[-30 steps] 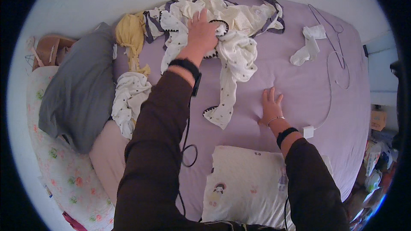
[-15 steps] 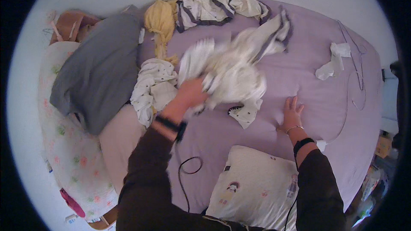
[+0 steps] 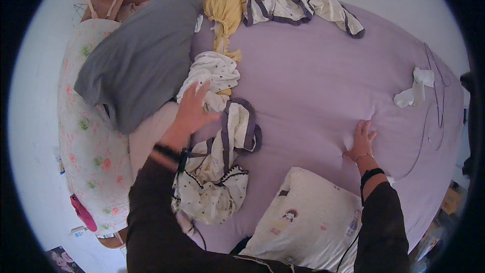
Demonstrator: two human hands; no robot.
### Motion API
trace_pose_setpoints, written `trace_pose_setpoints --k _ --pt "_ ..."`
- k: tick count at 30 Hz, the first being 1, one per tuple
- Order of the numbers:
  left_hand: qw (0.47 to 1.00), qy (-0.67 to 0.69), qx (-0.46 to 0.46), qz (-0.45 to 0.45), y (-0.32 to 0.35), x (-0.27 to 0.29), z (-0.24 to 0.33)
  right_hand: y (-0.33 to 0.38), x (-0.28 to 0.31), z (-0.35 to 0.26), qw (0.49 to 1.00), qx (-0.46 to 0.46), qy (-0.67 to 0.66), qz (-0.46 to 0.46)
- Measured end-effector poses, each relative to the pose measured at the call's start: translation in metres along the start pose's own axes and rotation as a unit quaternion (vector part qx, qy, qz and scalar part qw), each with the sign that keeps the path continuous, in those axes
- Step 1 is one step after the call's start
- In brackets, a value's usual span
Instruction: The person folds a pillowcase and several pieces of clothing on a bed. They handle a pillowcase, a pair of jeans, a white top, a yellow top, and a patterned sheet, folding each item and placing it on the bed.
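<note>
Lying left of the white pillow (image 3: 308, 217) now, the dark-trimmed clothes (image 3: 214, 199) are released: left hand (image 3: 193, 114) open, right hand (image 3: 361, 140) spread beyond the pillow.

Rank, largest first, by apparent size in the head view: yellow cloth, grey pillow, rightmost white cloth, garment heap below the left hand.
1. Grey pillow
2. Garment heap
3. Yellow cloth
4. Rightmost white cloth

The left hand (image 3: 192, 114) spreads its fingers (slightly blurred), the right hand (image 3: 361, 142) planted palm-down, fingers splayed
</note>
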State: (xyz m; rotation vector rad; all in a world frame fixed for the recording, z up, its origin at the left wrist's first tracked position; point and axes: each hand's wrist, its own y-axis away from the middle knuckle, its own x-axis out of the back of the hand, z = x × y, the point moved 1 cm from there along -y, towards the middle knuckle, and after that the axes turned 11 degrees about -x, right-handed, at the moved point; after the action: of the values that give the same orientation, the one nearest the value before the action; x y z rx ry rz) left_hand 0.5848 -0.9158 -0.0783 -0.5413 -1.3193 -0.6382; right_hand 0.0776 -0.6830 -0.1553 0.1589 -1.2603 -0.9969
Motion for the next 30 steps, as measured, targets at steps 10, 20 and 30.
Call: trace_pose_setpoints --k 10,20,30 --pt "0.923 -0.029 -0.034 -0.382 -0.038 -0.062 0.015 -0.002 -0.004 0.000 1.000 0.001 0.009 0.012" --pt "0.746 0.418 -0.256 -0.451 -0.063 -0.059 0.024 0.004 0.003 0.003 1.000 0.003 -0.006 0.014" --pt "0.868 0.386 0.311 -0.023 -0.264 -0.102 -0.056 -0.004 -0.012 0.005 0.999 0.012 -0.044 0.018"
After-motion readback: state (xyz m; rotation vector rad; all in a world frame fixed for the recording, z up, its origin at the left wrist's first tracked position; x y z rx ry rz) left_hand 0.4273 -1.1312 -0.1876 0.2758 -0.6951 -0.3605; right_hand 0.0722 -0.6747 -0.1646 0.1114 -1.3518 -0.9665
